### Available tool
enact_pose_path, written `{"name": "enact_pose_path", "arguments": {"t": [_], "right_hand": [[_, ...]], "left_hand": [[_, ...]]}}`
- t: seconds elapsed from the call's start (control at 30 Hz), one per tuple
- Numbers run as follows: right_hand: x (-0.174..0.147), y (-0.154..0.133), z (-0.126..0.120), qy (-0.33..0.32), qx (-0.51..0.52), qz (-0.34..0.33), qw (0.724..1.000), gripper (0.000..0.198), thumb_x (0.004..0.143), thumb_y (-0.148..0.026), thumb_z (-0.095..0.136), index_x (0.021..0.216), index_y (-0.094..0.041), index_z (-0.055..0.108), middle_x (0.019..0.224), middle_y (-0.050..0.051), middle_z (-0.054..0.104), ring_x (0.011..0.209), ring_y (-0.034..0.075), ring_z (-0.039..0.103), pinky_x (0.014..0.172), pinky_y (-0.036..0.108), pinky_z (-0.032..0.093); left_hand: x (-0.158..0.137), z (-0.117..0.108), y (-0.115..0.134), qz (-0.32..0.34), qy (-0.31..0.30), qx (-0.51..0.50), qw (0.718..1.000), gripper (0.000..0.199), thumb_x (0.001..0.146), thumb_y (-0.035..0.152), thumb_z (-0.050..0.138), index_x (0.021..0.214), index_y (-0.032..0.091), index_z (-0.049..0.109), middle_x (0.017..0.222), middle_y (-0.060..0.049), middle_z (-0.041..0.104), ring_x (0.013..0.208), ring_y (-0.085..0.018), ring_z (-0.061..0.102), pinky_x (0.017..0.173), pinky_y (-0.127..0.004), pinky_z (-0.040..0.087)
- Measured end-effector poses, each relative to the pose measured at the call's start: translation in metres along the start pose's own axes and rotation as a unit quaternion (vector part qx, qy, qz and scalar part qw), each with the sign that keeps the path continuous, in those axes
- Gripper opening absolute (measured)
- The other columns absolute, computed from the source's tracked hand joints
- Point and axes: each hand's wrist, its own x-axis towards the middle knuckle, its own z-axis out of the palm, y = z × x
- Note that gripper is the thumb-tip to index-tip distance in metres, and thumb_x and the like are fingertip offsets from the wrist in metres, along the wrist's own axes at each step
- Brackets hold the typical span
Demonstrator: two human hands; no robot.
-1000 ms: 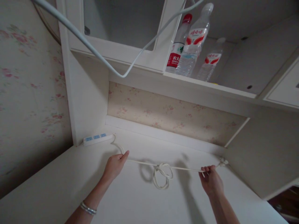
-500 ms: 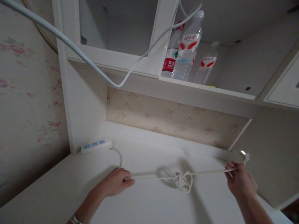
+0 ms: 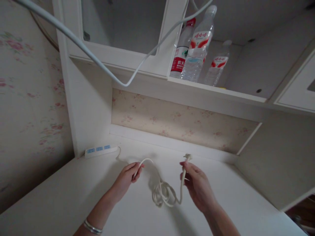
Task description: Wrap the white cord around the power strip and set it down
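Observation:
A cream power cord (image 3: 164,193) hangs between my two hands, its middle bunched in a loose tangle of loops above the white desktop. My left hand (image 3: 130,173) is closed on the cord at the left of the tangle. On the other side my right hand (image 3: 195,182) grips the cord just below its plug (image 3: 187,157), whose prongs point up and left. From behind my left hand the cord runs back to a white power strip (image 3: 100,151) with blue socket faces, lying at the desk's back left corner.
Overhead, a thick white cable (image 3: 98,62) droops across the view in front of the cabinet. Several plastic bottles (image 3: 198,46) stand on the open shelf (image 3: 219,90). White side panels and flowered wallpaper (image 3: 31,108) bound the desk (image 3: 133,213).
My right hand has moved left with the plug, closer to my left hand. The cord, stretched straight before, now sags with its tangle hanging lower and further left.

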Motion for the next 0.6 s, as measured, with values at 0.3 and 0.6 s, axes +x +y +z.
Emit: {"name": "enact_pose_path", "arguments": {"t": [0.3, 0.6], "right_hand": [[0.019, 0.033, 0.113, -0.125, -0.235, -0.111, 0.957, 0.035, 0.077, -0.052, 0.06, 0.076, -0.017, 0.066, 0.056, -0.002, 0.057, 0.05, 0.012, 0.051, 0.049, 0.023, 0.039], [0.039, 0.043, 0.126, -0.06, -0.349, -0.168, 0.92, 0.049, 0.081, -0.058, 0.049, 0.055, -0.017, 0.059, 0.052, -0.004, 0.048, 0.052, 0.01, 0.042, 0.052, 0.023, 0.031]], "left_hand": [[-0.032, 0.012, 0.012, 0.065, -0.224, 0.017, 0.972, 0.046, 0.074, 0.046, 0.066, 0.106, 0.015, 0.059, 0.096, -0.009, 0.061, 0.089, -0.02, 0.055, 0.078, -0.029, 0.042], [-0.032, 0.007, -0.008, 0.155, 0.011, 0.287, 0.945, 0.024, 0.089, 0.034, 0.044, 0.098, 0.017, 0.057, 0.086, -0.006, 0.066, 0.076, -0.018, 0.062, 0.069, -0.027, 0.047]]}}
